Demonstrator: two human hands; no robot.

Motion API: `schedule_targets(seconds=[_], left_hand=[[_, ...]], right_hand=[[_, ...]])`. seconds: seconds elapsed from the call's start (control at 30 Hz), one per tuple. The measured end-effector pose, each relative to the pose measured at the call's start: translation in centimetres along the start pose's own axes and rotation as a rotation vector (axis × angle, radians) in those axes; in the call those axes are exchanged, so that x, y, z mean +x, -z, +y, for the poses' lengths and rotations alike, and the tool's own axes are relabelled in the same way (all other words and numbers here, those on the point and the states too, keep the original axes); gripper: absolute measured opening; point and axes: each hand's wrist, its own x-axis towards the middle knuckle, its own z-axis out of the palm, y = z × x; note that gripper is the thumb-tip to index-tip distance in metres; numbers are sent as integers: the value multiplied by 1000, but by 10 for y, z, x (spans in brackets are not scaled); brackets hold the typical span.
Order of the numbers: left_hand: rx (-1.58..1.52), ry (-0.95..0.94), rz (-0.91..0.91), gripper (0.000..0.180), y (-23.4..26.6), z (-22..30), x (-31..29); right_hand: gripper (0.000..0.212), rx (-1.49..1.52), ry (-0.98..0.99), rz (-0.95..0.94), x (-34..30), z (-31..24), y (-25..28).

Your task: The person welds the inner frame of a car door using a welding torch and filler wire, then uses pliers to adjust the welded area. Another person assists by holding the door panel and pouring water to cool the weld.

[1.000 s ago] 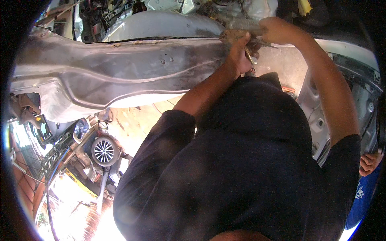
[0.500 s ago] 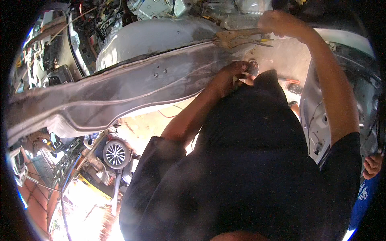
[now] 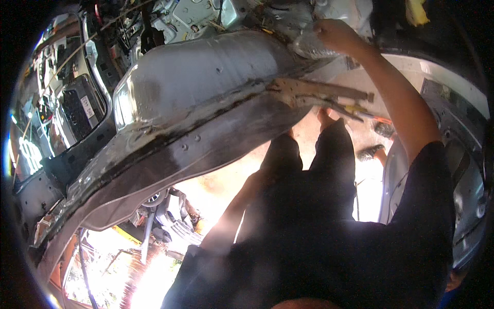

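Observation:
My right hand (image 3: 335, 37) is over the car body's inner side, fingers curled, beside a crinkled clear plastic piece (image 3: 313, 47); what it holds, if anything, is hidden. Below it, rusty locking pliers (image 3: 329, 91) with a yellowish lever sit at the edge of the grey body sill (image 3: 206, 136), their handles pointing right, apart from my hand. My left forearm (image 3: 234, 219) reaches up along my dark shorts. Shadow swallows my left hand there, so its fingers do not show.
A rounded grey wheel arch (image 3: 200, 72) rises beyond the sill. To my right stands a grey door panel (image 3: 453, 170). A dark tool with an orange part (image 3: 383, 127) and a sandalled foot (image 3: 371, 152) are on the ground. Another person's hand (image 3: 455, 280) shows at the right rim.
The view has shifted, so the sill and pliers appear lower. My right hand has come away from the pliers' handles. My left hand has drawn back from beside the sill toward my body.

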Motion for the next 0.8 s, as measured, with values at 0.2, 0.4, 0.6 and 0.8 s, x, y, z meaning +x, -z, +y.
schedule_targets(seconds=[0.2, 0.4, 0.6, 0.8], left_hand=[[-560, 148, 93, 35, 2, -11, -46], [-162, 278, 153, 32, -6, -25, -49], [-302, 231, 197, 30, -4, -13, -40], [111, 9, 284, 27, -2, -19, -31]], right_hand=[[63, -311, 93, 155, 71, -25, -32], [81, -456, 214, 448, 142, -35, -13], [56, -603, 189, 209, 201, -16, -16], [36, -718, 75, 549, 195, -38, 71]])
